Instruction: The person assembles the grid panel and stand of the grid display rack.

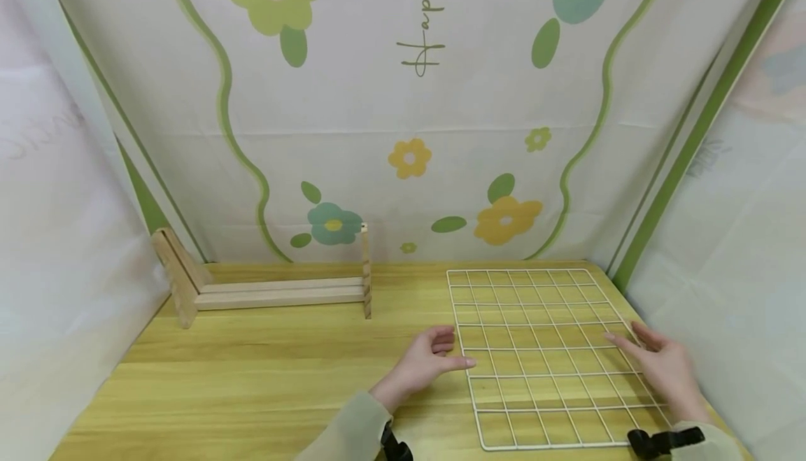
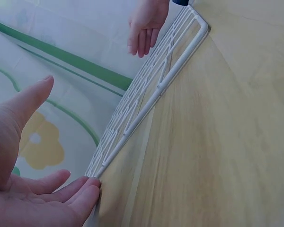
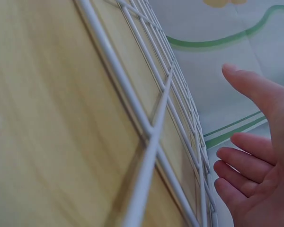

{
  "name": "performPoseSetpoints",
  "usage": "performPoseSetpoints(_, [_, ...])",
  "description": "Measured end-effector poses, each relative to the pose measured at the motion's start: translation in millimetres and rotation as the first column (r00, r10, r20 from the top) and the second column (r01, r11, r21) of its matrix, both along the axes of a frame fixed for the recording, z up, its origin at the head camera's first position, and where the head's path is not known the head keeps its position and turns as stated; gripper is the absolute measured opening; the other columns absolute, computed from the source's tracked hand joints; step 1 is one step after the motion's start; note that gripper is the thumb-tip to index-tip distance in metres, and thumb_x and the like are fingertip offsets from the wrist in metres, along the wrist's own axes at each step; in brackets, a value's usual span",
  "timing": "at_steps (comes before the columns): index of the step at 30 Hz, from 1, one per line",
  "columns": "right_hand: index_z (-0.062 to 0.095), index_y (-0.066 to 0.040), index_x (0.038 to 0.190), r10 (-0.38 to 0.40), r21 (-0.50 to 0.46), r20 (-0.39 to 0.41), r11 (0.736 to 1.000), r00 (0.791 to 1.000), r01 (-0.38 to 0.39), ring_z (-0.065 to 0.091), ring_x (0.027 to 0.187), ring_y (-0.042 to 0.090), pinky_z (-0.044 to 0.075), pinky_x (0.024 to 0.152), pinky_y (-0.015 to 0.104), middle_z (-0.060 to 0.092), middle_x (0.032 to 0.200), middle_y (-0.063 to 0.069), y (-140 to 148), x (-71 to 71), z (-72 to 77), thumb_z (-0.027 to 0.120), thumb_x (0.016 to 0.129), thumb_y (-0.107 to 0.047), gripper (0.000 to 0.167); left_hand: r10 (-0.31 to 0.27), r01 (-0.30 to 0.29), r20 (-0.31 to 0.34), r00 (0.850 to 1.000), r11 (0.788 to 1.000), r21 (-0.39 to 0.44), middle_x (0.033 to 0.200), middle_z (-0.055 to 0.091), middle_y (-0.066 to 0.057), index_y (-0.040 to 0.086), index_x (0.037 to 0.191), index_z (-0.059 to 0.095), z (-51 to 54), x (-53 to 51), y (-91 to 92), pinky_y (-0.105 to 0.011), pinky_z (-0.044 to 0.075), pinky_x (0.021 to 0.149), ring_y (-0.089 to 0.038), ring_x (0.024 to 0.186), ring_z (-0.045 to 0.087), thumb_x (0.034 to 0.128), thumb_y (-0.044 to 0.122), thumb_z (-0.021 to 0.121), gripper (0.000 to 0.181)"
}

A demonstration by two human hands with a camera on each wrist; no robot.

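Observation:
A white wire grid panel (image 1: 541,349) lies flat on the right part of the wooden table. My left hand (image 1: 423,362) is at its left edge, thumb over the outer wire, fingers relaxed; in the left wrist view the fingertips of this hand (image 2: 42,189) are at the rim of the grid (image 2: 146,104). My right hand (image 1: 669,370) is beside the right edge, thumb above the wires. The right wrist view shows that hand (image 3: 260,165) with thumb and fingers spread apart, next to the grid (image 3: 151,132), gripping nothing.
A wooden frame (image 1: 280,293) with upright end pieces stands at the back left of the table (image 1: 252,377). A flower-printed white cloth (image 1: 378,97) hangs behind the table, and more white cloth (image 1: 743,237) hangs at both sides.

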State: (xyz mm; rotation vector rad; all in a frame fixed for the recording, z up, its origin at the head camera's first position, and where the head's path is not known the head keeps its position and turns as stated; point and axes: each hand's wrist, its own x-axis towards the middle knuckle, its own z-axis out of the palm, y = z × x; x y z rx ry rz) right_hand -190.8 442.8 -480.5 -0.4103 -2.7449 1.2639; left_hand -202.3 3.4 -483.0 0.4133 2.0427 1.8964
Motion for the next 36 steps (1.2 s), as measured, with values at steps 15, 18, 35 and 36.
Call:
performPoseSetpoints(15, [0.032, 0.009, 0.154, 0.067, 0.051, -0.004, 0.996, 0.998, -0.067, 0.031, 0.138, 0.054, 0.026, 0.109, 0.067, 0.039, 0.150, 0.031, -9, -0.4, -2.3, 0.067, 0.096, -0.054, 0.092, 0.001, -0.001, 0.015, 1.000, 1.000, 0.012, 0.146, 0.049, -0.023, -0.007, 0.149, 0.041, -0.2, 2.4, -1.4, -0.050, 0.043, 0.108, -0.039, 0.130, 0.051, 0.0859, 0.021, 0.085, 0.083])
performPoseSetpoints(18, [0.034, 0.007, 0.154, 0.075, 0.055, -0.005, 0.996, 0.997, -0.075, 0.035, 0.137, 0.051, 0.030, 0.108, 0.065, 0.041, 0.149, 0.029, -14, -2.2, -2.2, 0.068, 0.095, -0.054, 0.092, 0.044, -0.044, 0.026, 0.999, 0.999, 0.022, 0.149, 0.045, -0.023, -0.006, 0.150, 0.040, 0.2, 2.4, -5.3, -0.052, 0.044, 0.106, -0.040, 0.130, 0.050, 0.0847, 0.022, 0.087, 0.085])
performPoseSetpoints(35, [0.029, 0.011, 0.154, 0.208, 0.065, 0.057, 0.975, 0.976, -0.212, 0.032, 0.138, 0.056, 0.032, 0.107, 0.067, 0.035, 0.152, 0.034, -35, -5.1, 4.4, 0.069, 0.094, -0.055, 0.097, 0.160, -0.162, 0.103, 0.982, 0.987, 0.006, 0.139, 0.055, -0.025, -0.008, 0.147, 0.042, 4.5, -11.4, -25.7, -0.059, 0.039, 0.108, -0.041, 0.129, 0.051, 0.0874, 0.029, 0.084, 0.081])
performPoseSetpoints(36, [0.029, 0.011, 0.154, 0.212, 0.064, 0.064, 0.974, 0.975, -0.216, 0.031, 0.138, 0.057, 0.032, 0.107, 0.067, 0.035, 0.152, 0.034, -35, -5.2, 4.8, 0.068, 0.095, -0.055, 0.097, 0.165, -0.166, 0.106, 0.981, 0.986, 0.005, 0.138, 0.055, -0.024, -0.008, 0.147, 0.042, 4.5, -11.8, -25.9, -0.058, 0.040, 0.108, -0.041, 0.128, 0.052, 0.0871, 0.029, 0.084, 0.082])
